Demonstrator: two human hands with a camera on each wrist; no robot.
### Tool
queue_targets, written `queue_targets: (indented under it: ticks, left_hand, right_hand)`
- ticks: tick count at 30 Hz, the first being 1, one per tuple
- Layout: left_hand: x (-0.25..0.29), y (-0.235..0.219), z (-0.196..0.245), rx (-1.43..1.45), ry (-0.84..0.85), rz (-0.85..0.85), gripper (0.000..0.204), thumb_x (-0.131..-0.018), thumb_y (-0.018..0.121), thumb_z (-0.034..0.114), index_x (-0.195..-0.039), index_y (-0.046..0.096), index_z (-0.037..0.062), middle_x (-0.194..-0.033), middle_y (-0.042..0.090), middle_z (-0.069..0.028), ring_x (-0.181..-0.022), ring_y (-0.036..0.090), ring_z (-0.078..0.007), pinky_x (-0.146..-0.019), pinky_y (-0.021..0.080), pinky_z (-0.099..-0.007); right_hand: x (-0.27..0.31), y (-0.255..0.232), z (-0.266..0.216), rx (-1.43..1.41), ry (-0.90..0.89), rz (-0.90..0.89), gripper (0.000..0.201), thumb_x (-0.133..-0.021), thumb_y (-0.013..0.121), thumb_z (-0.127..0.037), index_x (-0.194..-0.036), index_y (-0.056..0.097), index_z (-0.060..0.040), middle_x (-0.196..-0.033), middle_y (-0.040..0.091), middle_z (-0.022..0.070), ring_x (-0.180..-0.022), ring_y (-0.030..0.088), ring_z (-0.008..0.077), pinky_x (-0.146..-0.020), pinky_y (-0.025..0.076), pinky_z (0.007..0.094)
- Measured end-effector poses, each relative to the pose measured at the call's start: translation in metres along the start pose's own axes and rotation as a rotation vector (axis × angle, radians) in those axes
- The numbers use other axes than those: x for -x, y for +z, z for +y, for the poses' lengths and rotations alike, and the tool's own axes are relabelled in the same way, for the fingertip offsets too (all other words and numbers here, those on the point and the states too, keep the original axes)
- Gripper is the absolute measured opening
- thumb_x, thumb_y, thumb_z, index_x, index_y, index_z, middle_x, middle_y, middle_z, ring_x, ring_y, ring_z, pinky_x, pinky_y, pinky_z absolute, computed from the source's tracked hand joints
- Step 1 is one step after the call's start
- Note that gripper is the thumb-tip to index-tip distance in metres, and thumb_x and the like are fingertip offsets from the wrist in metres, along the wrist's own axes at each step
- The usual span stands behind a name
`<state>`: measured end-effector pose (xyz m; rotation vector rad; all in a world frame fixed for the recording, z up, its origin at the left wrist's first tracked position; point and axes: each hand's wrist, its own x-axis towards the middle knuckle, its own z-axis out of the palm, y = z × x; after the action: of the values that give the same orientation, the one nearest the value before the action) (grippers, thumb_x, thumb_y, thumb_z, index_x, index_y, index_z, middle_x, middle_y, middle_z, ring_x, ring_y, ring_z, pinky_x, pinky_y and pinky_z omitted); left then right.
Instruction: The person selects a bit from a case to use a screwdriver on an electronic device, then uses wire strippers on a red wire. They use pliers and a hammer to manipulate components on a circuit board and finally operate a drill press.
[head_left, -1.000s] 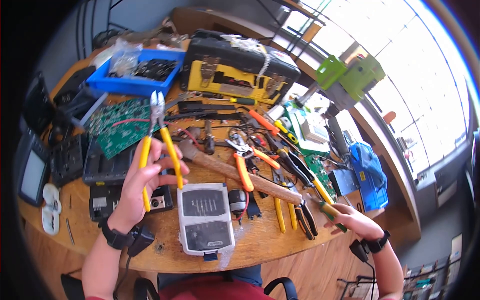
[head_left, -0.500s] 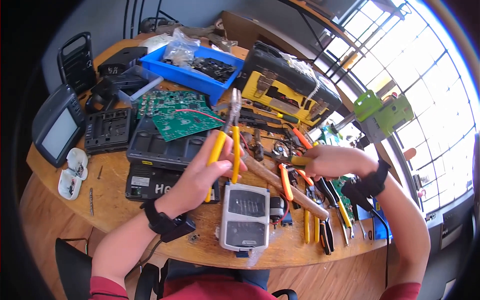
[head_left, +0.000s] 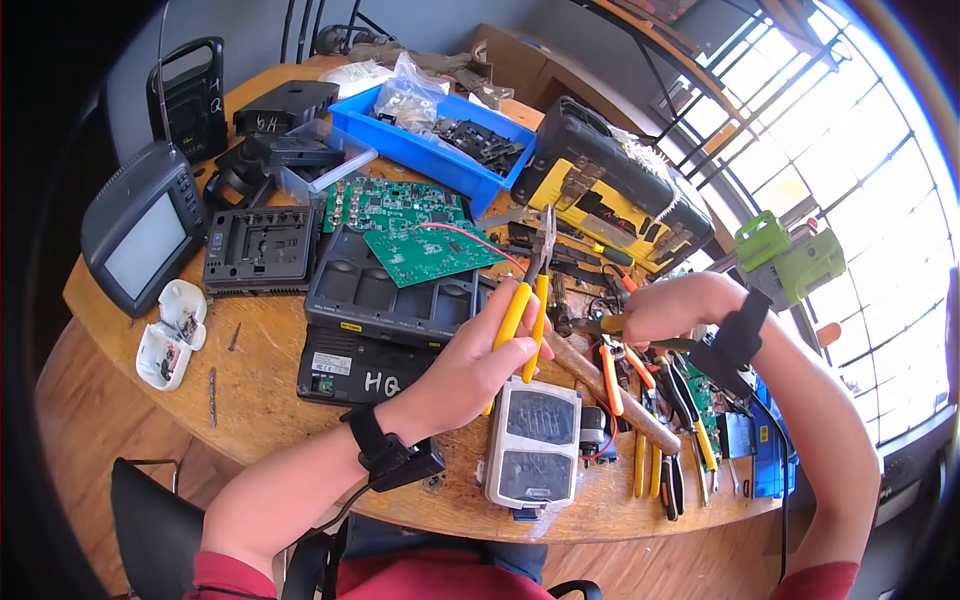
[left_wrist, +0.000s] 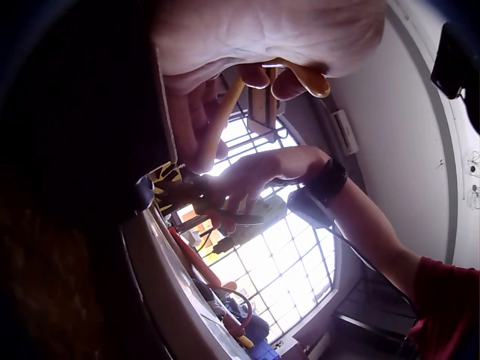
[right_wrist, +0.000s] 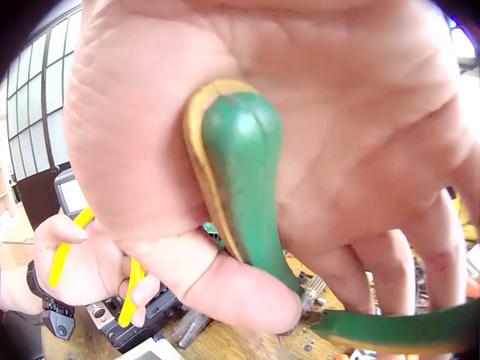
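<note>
My left hand (head_left: 470,370) grips a pair of pliers (head_left: 545,245) by its yellow handles, metal nose pointing up, above the grey-white plastic case (head_left: 537,425). The handles stand spread apart in my fingers. In my right hand (head_left: 675,305) is a second pair of pliers with green and yellow handles (right_wrist: 251,176). One handle lies across the palm under the thumb, and the other runs by the fingers in the right wrist view. In the head view that hand hides most of this tool, over the hammer (head_left: 615,390) and the orange-handled pliers (head_left: 612,375).
Green circuit boards (head_left: 430,255) lie on black device housings (head_left: 375,300) at left. A blue tray (head_left: 430,150) of parts and a black-yellow toolbox (head_left: 600,190) stand behind. More hand tools (head_left: 650,460) spread along the right, near a green clamp-like machine (head_left: 790,255).
My right hand has moved from the table's right side up and inward over the tools, carrying the green-handled pliers. My left hand keeps the yellow-handled pliers raised. The head view has turned left.
</note>
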<state>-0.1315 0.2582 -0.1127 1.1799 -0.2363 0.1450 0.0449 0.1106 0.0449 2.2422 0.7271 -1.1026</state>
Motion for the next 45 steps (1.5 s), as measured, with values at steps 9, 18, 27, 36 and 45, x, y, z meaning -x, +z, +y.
queue_targets:
  ticks: [9, 18, 27, 36, 45]
  left_hand:
    - [-0.001, 0.002, 0.002, -0.029, -0.011, 0.004, 0.014, -0.100, 0.047, 0.012, -0.113, 0.040, 0.0125, -0.126, 0.053, -0.0103, -0.118, 0.063, -0.0238, -0.098, 0.054, -0.0439]
    - [-0.002, 0.001, 0.003, -0.001, 0.003, 0.008, 0.014, -0.098, 0.047, 0.013, -0.110, 0.040, 0.0139, -0.125, 0.053, -0.0137, -0.115, 0.064, -0.0250, -0.097, 0.056, -0.0459]
    - [0.002, 0.003, 0.005, -0.091, 0.052, 0.015, 0.024, -0.096, 0.046, 0.010, -0.118, 0.036, 0.0150, -0.124, 0.057, -0.0168, -0.104, 0.063, -0.0213, -0.090, 0.053, -0.0389]
    - [0.007, 0.013, 0.040, -0.874, 0.134, 0.049, 0.057, -0.080, 0.063, 0.002, -0.131, 0.039, 0.0052, -0.121, 0.056, -0.0135, -0.107, 0.057, -0.0224, -0.097, 0.047, -0.0381]
    - [-0.006, 0.045, 0.063, -1.406, 0.155, -0.066, 0.060, -0.069, 0.071, 0.007, -0.124, 0.047, 0.0031, -0.120, 0.056, -0.0164, -0.117, 0.054, -0.0363, -0.107, 0.041, -0.0438]
  right_hand:
    - [-0.023, -0.027, -0.043, 0.253, 0.221, -0.024, 0.025, -0.071, 0.061, -0.025, -0.085, 0.064, -0.0048, -0.089, 0.066, 0.0122, -0.079, 0.059, 0.0234, -0.073, 0.048, 0.0387]
    - [-0.032, 0.030, -0.007, 0.314, -0.012, 0.157, 0.034, -0.082, 0.056, -0.027, -0.092, 0.078, -0.0023, -0.092, 0.074, 0.0153, -0.086, 0.069, 0.0329, -0.078, 0.054, 0.0439]
    - [-0.014, 0.125, 0.040, 0.106, -0.012, 0.976, 0.052, -0.077, 0.075, -0.019, -0.122, 0.062, 0.0038, -0.117, 0.063, 0.0208, -0.108, 0.062, 0.0383, -0.093, 0.052, 0.0478]
    - [0.017, 0.175, 0.037, -0.097, -0.129, 1.424, 0.056, -0.075, 0.081, -0.018, -0.125, 0.060, -0.0042, -0.115, 0.061, 0.0127, -0.107, 0.058, 0.0324, -0.094, 0.047, 0.0446]
    - [-0.001, 0.198, 0.044, -0.119, -0.140, 1.609, 0.058, -0.075, 0.080, -0.022, -0.126, 0.059, -0.0048, -0.114, 0.060, 0.0089, -0.104, 0.056, 0.0277, -0.090, 0.045, 0.0420]
